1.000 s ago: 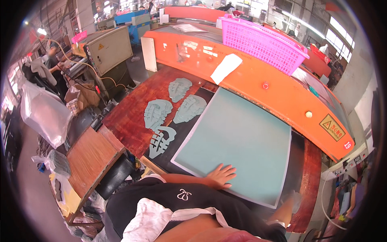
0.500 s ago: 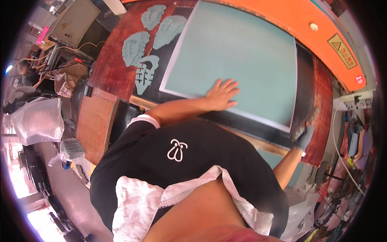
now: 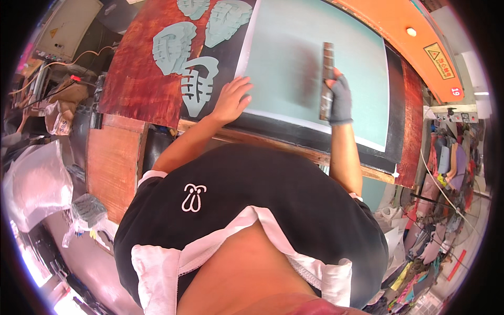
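My right hand (image 3: 340, 100), in a grey fingerless glove, grips a narrow, rusty-brown cutting die (image 3: 327, 79) seen edge-on. The die stands upright over the middle of a pale green sheet (image 3: 362, 63) with white edges, its dark reflection showing on the surface. Whether it touches the sheet I cannot tell. My left hand (image 3: 232, 101) is bare and empty, fingers slightly apart, by the sheet's lower left corner. Just left of it lies a pale green scrap with slots (image 3: 193, 105). Ridged, leaf-shaped green pieces (image 3: 173, 47) lie beyond that.
The sheet rests on a black board (image 3: 396, 100) over a red-brown worktable (image 3: 136, 68). An orange machine beam (image 3: 399, 37) with a warning label crosses the far side. Wrapped plastic bundles (image 3: 39, 184) stand at left; coloured scraps (image 3: 438, 220) are heaped at right.
My right hand has come from the board's right edge to over the sheet, now with the die in view. My left hand has moved left off the sheet's middle. The view has shifted slightly.
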Tool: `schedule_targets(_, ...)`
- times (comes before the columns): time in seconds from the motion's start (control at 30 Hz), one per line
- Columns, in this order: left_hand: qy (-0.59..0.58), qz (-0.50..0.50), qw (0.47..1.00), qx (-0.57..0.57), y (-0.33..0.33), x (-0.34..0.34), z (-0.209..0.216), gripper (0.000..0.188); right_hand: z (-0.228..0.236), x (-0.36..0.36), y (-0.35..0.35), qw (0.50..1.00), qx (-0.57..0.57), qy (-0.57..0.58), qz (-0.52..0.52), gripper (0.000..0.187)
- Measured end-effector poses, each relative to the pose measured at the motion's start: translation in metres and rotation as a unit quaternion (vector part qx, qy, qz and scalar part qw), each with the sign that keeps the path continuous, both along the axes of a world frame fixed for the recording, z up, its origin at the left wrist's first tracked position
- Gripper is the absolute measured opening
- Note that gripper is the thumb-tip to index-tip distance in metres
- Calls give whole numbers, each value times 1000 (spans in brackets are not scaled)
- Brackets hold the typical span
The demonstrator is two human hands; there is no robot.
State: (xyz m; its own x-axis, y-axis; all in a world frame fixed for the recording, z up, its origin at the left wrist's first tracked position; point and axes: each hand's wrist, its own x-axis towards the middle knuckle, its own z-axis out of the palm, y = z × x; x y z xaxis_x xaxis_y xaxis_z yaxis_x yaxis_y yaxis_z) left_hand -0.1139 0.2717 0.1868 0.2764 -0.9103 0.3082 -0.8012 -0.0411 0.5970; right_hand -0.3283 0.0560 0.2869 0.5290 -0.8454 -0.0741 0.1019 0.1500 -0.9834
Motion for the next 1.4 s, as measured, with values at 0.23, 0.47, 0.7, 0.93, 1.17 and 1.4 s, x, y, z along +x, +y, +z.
schedule_targets(0.23,22,-43,999,-21,12,17,-6,32,-14,99,43,965,-169,193,-49,71)
schedule_targets(0.47,98,-2,993,-64,7,13,-2,51,-45,122,64,808,-358,468,-20,72)
schedule_targets(0.7,112,23,990,-86,-27,53,11,44,-40,59,57,882,-307,316,169,84)
schedule_targets(0.93,253,-62,965,-32,-171,134,39,50,-48,74,70,807,-494,325,10,95)
schedule_targets(1.17,299,-81,949,61,-184,148,46,39,-30,85,70,829,-442,342,22,82)
schedule_targets(1.4,124,-178,976,16,-192,159,55,35,-34,89,66,839,-496,219,-57,67)
